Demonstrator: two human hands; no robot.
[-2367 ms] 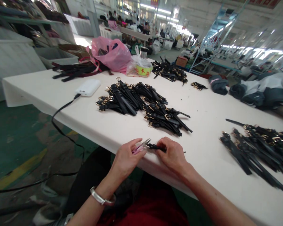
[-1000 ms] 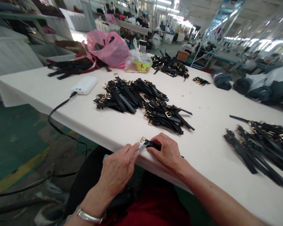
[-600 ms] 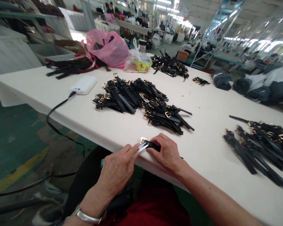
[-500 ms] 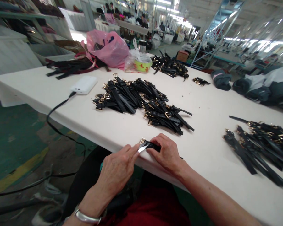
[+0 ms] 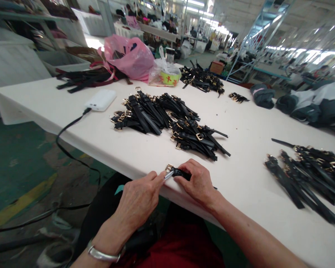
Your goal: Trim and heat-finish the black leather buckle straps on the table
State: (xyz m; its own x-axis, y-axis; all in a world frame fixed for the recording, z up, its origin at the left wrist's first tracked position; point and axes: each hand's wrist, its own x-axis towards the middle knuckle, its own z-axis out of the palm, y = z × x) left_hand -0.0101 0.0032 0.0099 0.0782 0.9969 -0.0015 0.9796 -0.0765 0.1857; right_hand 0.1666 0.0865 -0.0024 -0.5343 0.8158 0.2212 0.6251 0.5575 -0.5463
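Observation:
My left hand (image 5: 141, 195) is closed around a pair of small scissors, whose silvery blades (image 5: 169, 175) stick out past the fingertips. A bit of teal (image 5: 119, 189), perhaps their handle, shows behind the hand. The blade tips touch or nearly touch a black strap (image 5: 179, 172) close to its gold buckle (image 5: 169, 168). My right hand (image 5: 197, 180) pinches this strap at the table's front edge, and its fingers hide most of the strap's length. Just beyond the hands lies a pile of black buckled straps (image 5: 202, 137), with another pile (image 5: 145, 111) behind it.
More buckled straps (image 5: 309, 175) lie at the right. A white power bank (image 5: 100, 100) with a black cable (image 5: 61, 139) hanging off the table (image 5: 80, 143) is at left. Toward the back are a pink bag (image 5: 131, 59), a clear bag (image 5: 164, 74), further straps (image 5: 202, 78) and dark rolls (image 5: 304, 104).
The scissor blades have turned slightly and look narrower, their tips still by the buckle. More of the teal part shows behind my left hand. My right hand keeps its grip on the strap.

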